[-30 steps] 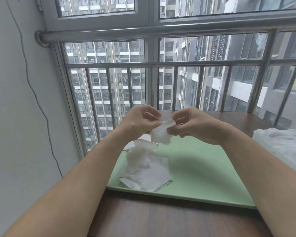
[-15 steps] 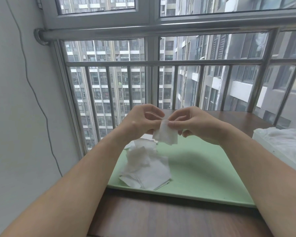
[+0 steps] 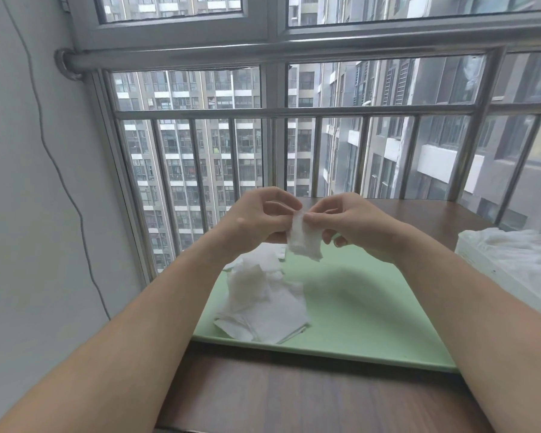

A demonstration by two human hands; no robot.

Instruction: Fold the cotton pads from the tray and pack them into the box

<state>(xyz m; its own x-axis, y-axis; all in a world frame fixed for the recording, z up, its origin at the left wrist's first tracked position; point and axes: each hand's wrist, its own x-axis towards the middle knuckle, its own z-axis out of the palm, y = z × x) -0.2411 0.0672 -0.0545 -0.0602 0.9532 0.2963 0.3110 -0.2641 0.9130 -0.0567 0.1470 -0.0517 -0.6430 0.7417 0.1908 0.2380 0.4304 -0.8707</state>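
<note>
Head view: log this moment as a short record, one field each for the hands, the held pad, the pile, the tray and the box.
left hand: pinches the top edge of the held pad
right hand: pinches the same edge, beside the left
held pad: hangs in the air above the tray
pile: loose pads on the tray's left part
tray: green, on the wooden table
box: white, right of the tray, holds white material

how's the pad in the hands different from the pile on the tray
The held pad hangs in the air, pinched at its top edge by the left hand and right hand; the pile lies on the left side of the green tray. The held pad is one narrow piece, seemingly folded; the pile is several pads, overlapping loosely and mostly flat. Both are white, soft cotton.
</note>
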